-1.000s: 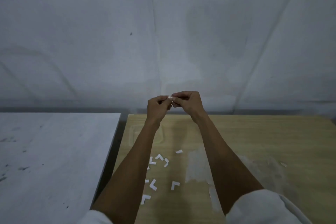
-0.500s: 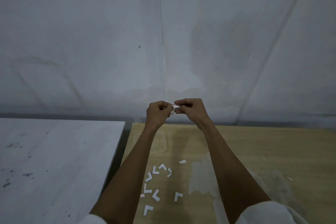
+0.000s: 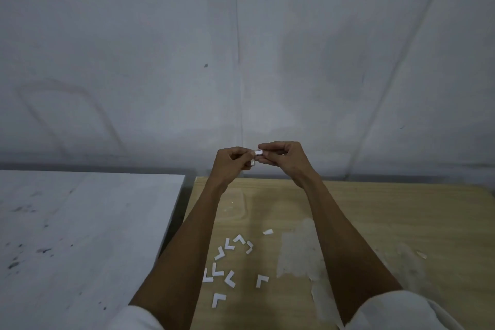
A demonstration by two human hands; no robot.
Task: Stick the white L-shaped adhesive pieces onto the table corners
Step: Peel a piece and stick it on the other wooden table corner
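Your table (image 3: 375,222) is pale wood with visible grain, matt, worn to a rough whitish patch (image 3: 293,254) near its middle. The loose L-shaped pieces (image 3: 218,273) on it look flat and matt white, possibly paper or thin foam, and the pinched piece (image 3: 257,153) looks alike. The neighbouring top (image 3: 80,222) is smooth, dull white, smudged dark. Your sleeves (image 3: 396,311) are white cloth.

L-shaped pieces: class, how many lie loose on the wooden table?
9 pieces beside the left arm, which may hide others: four in the far cluster, five nearer. A scrap beyond looks straight.
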